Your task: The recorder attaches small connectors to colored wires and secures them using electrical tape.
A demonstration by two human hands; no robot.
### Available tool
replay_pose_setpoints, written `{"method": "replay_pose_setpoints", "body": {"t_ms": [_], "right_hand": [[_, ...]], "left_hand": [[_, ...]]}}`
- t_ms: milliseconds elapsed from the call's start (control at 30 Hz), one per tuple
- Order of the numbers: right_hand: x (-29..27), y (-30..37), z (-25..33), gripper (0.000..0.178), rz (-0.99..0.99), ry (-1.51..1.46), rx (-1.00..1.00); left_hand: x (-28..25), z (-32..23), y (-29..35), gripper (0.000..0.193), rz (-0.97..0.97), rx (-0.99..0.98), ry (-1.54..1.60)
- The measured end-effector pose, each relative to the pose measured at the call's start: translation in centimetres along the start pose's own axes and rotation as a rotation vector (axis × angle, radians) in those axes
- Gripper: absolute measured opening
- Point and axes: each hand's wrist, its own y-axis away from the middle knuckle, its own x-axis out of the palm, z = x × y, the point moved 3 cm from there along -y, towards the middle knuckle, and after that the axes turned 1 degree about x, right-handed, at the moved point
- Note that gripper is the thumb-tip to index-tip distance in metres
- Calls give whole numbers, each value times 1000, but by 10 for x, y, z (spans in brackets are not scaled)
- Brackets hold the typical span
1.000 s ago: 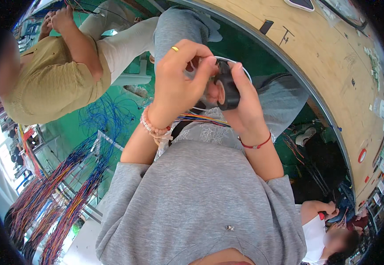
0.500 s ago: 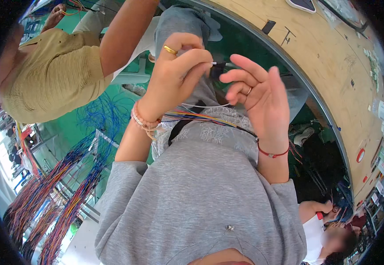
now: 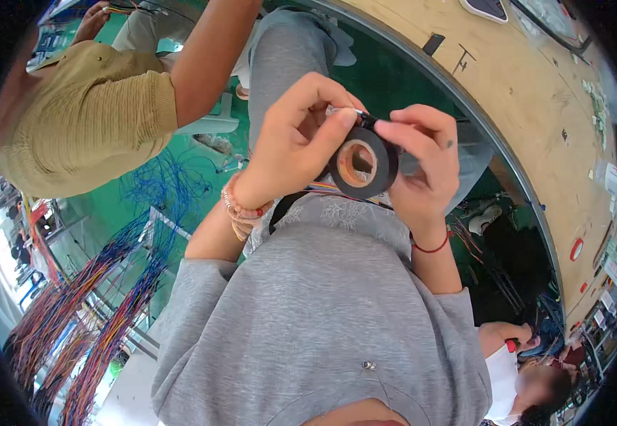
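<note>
My left hand (image 3: pixel 296 138) is closed, thumb and index finger pinching the pale end of a thin cable (image 3: pixel 335 111). Just beyond that pinch, a short black strip of tape meets the cable. A roll of black electrical tape (image 3: pixel 384 169) with a tan cardboard core hangs upright between my hands. My right hand (image 3: pixel 426 153) grips its right edge, the fingers bent over the top near the strip. Behind the roll, a bundle of coloured wires (image 3: pixel 320 189) crosses my lap, mostly hidden by the hands and tape.
A wooden worktable (image 3: pixel 514 92) curves along the right, with a phone (image 3: pixel 486 7) at its far edge. To the left sits a co-worker in a tan top (image 3: pixel 102 121). Long coloured wires (image 3: pixel 95 305) hang over a rack at lower left. Another person (image 3: pixel 504 376) is at lower right.
The black tape roll has come into clear view between my hands. My right hand, its fingers spread before, now curls around the roll. My left hand has moved slightly down and right.
</note>
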Motion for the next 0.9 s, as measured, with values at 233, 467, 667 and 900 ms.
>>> {"method": "replay_pose_setpoints", "body": {"t_ms": [233, 467, 667, 900], "right_hand": [[-1, -4, -2, 26, -79, -586, 526], [17, 15, -22, 32, 444, -1246, 1313], [7, 16, -27, 35, 124, -700, 1040], [-6, 3, -20, 38, 51, -192, 301]], "left_hand": [[-1, -14, -6, 10, 201, 240, -469], [8, -15, -25, 6, 271, 661, -410], [-2, 8, -14, 6, -87, 165, -239], [13, 9, -13, 20, 40, -108, -90]]}}
